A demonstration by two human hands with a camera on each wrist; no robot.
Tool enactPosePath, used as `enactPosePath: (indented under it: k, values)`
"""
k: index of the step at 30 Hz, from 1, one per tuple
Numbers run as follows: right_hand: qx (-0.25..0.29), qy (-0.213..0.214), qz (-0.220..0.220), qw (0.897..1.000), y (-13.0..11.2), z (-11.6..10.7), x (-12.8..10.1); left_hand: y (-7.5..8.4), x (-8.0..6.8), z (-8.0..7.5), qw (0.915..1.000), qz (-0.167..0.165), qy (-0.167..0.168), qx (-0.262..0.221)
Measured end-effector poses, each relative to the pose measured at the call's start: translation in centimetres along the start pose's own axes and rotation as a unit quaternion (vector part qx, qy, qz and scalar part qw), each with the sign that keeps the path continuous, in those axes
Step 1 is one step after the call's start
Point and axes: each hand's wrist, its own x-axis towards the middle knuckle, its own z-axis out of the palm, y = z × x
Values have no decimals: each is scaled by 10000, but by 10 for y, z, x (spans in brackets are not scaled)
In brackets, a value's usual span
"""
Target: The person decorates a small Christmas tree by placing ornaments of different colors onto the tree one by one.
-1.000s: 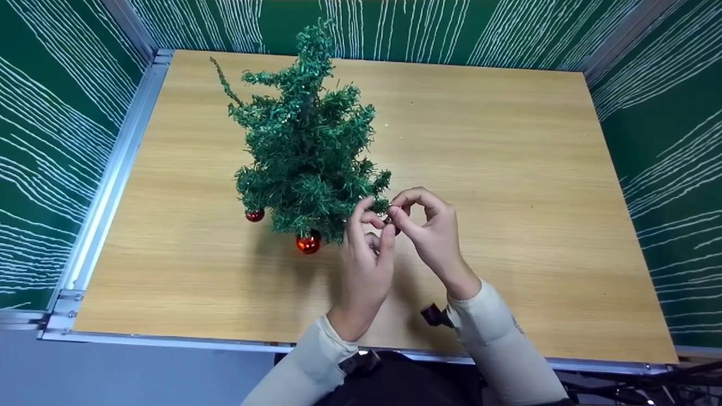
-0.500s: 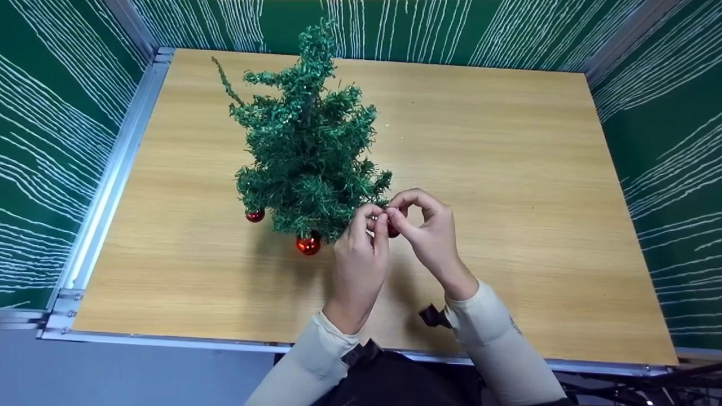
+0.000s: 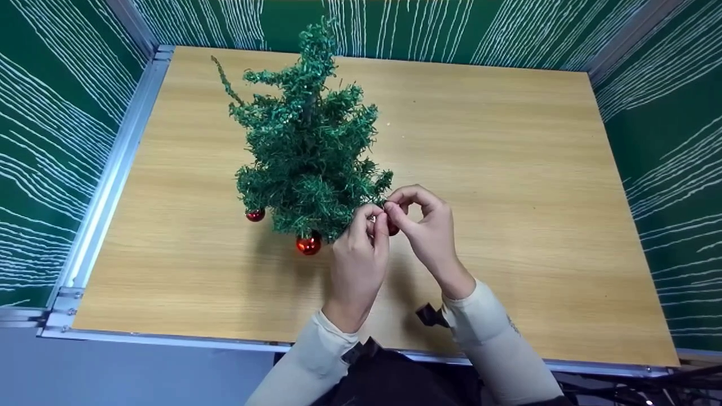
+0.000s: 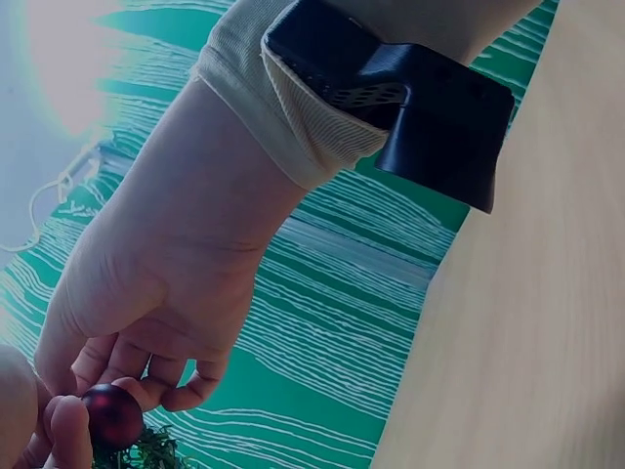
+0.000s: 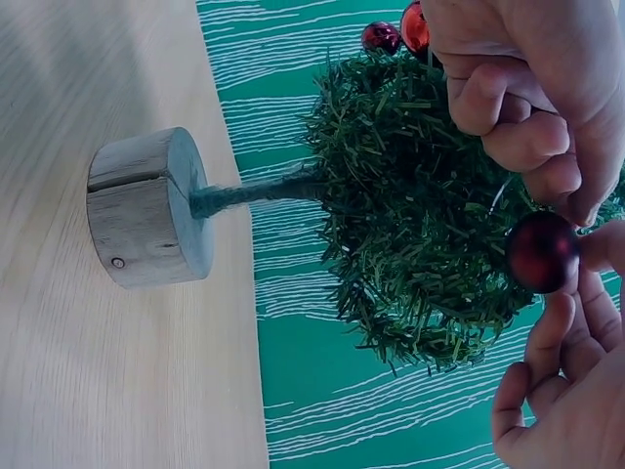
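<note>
A dark red Christmas bauble (image 5: 542, 252) is between both hands at the lower right branches of a small artificial Christmas tree (image 3: 307, 146). My left hand (image 3: 359, 256) pinches at the bauble's top with thumb and fingertips. From the other side my right hand (image 3: 426, 231) pinches there too, thumb against index finger. The right wrist view shows the fingertips of both hands meeting at the bauble. What exactly lies between the fingertips, loop or branch tip, is mostly hidden.
Two red baubles, a bright one (image 3: 308, 243) and a smaller one (image 3: 255, 215), hang from the lower branches. The tree stands on a round wooden base (image 5: 151, 210) on the wooden table (image 3: 507, 169). Green panels with white lines (image 3: 395, 28) enclose the table's sides and back.
The left hand's spread fingers have drawn together into a pinch, and the hand has shifted slightly left. My right hand has moved a little up and left. The tree is unmoved.
</note>
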Motion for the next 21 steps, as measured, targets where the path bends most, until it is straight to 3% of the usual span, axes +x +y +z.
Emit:
enactPosePath:
  k: [17,21]
  values:
    - [29,-17,70,10000,-3,2,2,-3,-4,0,9989,438,50,-151]
    - [25,-42,266,9996,-4,3,4,-5,-4,1,9987,503,68,-89]
